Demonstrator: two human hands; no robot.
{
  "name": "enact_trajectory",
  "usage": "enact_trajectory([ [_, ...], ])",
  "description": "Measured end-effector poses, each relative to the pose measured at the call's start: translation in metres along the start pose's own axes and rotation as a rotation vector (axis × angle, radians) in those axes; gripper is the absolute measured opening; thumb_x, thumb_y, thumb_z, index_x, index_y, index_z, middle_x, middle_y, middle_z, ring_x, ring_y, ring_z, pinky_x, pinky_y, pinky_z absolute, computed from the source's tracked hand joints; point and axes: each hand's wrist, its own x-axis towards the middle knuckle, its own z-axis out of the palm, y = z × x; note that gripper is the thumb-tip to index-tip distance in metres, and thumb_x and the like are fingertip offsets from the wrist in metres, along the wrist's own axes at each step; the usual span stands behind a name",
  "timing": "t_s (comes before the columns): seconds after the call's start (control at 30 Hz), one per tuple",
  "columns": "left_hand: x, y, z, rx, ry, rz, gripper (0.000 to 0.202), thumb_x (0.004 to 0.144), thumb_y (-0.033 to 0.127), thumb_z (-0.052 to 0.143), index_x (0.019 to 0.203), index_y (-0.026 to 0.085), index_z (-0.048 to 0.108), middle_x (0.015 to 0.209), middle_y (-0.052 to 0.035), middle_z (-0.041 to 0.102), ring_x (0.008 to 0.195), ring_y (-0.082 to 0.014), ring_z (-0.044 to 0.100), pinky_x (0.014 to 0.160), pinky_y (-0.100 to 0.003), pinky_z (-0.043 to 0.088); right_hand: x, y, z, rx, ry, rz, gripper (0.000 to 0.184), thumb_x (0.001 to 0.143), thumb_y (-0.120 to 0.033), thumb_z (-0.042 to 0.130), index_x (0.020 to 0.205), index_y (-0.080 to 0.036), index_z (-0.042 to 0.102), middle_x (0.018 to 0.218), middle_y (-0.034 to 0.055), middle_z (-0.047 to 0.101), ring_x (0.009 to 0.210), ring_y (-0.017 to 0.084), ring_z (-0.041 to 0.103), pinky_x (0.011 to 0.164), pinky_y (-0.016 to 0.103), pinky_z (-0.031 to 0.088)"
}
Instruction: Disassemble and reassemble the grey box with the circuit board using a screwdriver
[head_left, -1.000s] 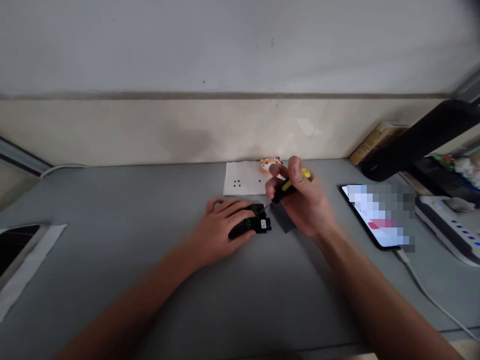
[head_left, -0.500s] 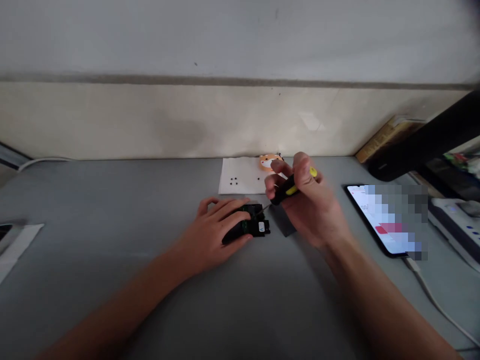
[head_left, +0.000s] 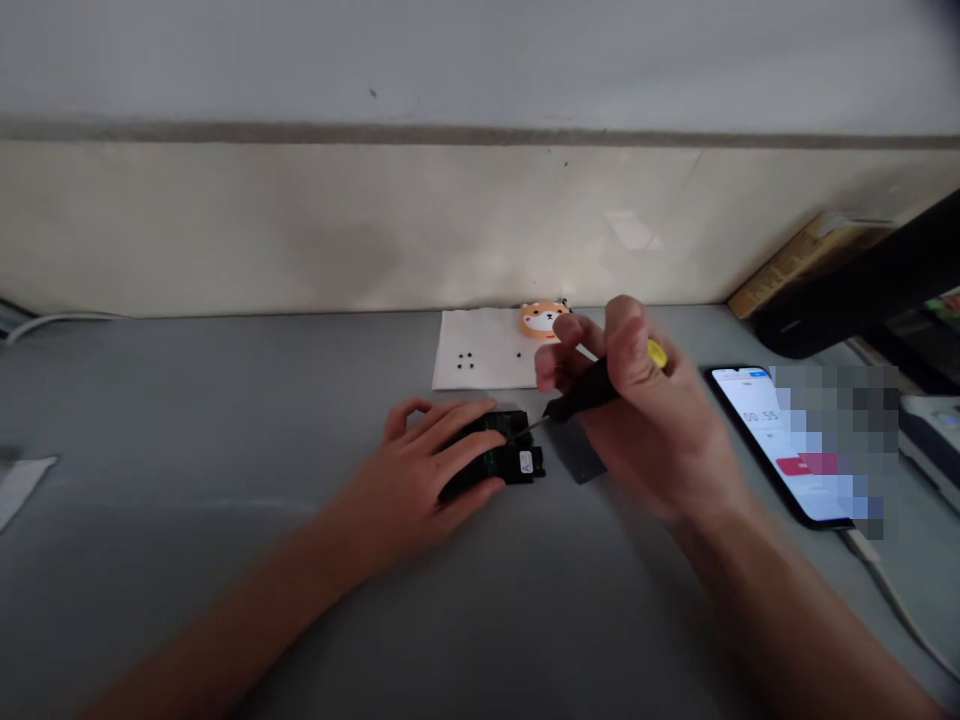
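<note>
My left hand point(head_left: 424, 470) lies over a small black device point(head_left: 510, 455) with a green board and a white label, gripping it and pinning it to the grey desk point(head_left: 225, 420). My right hand point(head_left: 645, 410) is closed on a screwdriver point(head_left: 600, 385) with a black and yellow handle. Its thin tip points down-left and meets the top of the device. A flat dark grey piece point(head_left: 576, 455) rests on the desk just right of the device, partly under my right hand.
A white paper sheet point(head_left: 487, 350) with several tiny black screws lies behind the device, an orange animal-shaped figure point(head_left: 541, 320) at its far corner. A lit phone point(head_left: 787, 440) with a cable sits at the right, below a black lamp arm point(head_left: 862, 290). A wall closes the desk's far edge.
The camera has shifted right and down. My right hand has tilted the screwdriver flatter, keeping its tip on the device. My left hand stays on the device.
</note>
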Motion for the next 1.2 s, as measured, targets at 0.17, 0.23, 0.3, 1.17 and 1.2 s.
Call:
enact_trajectory([
  [0.17,0.0001,0.0003,-0.002,0.005,-0.013,-0.009,0.027,0.106,0.04,0.047,0.123,0.028,0.064,0.14,-0.0059,0.066,0.123,-0.0273,0.065,0.11,-0.049,0.039,0.0008,0.0035,-0.0018,-0.022,0.023,0.008,0.052,0.084,-0.067,0.068,0.073,-0.026,0.04,0.06,-0.0072,0.037,0.047,0.01,0.04,0.049,0.028,0.037],
  [0.23,0.0004,0.0005,-0.0024,0.002,-0.029,-0.021,0.026,0.106,0.039,0.046,0.122,0.029,0.065,0.14,-0.0049,0.066,0.124,-0.0269,0.064,0.11,-0.048,0.038,0.0026,0.0024,-0.0014,0.025,-0.002,-0.005,0.048,0.09,-0.072,0.055,0.079,-0.026,0.051,0.059,-0.0054,0.039,0.051,0.012,0.043,0.052,0.03,0.041],
  [0.3,0.0004,0.0006,-0.0024,0.004,-0.033,-0.019,0.027,0.106,0.038,0.046,0.122,0.028,0.065,0.14,-0.0053,0.066,0.125,-0.0265,0.063,0.11,-0.048,0.038,0.0042,0.0,-0.0014,0.091,-0.047,-0.004,0.048,0.098,-0.068,0.041,0.09,-0.026,0.062,0.064,-0.0021,0.046,0.058,0.015,0.049,0.06,0.033,0.047],
  [1.17,-0.0001,0.0001,-0.0037,-0.005,-0.054,-0.02,0.026,0.106,0.037,0.05,0.124,0.026,0.066,0.143,-0.006,0.064,0.129,-0.027,0.061,0.112,-0.047,0.036,0.0055,0.006,-0.0069,-0.033,0.048,0.025,0.051,0.079,-0.068,0.073,0.074,-0.026,0.044,0.07,-0.0033,0.053,0.06,0.015,0.057,0.06,0.032,0.051],
  [1.2,0.0001,0.0007,-0.0041,-0.005,-0.06,-0.024,0.026,0.106,0.037,0.05,0.124,0.027,0.066,0.142,-0.0057,0.065,0.129,-0.0268,0.061,0.113,-0.047,0.036,0.0058,0.0066,-0.0057,-0.04,0.055,-0.003,0.05,0.081,-0.071,0.068,0.076,-0.027,0.046,0.063,-0.0045,0.048,0.055,0.014,0.053,0.057,0.031,0.049],
])
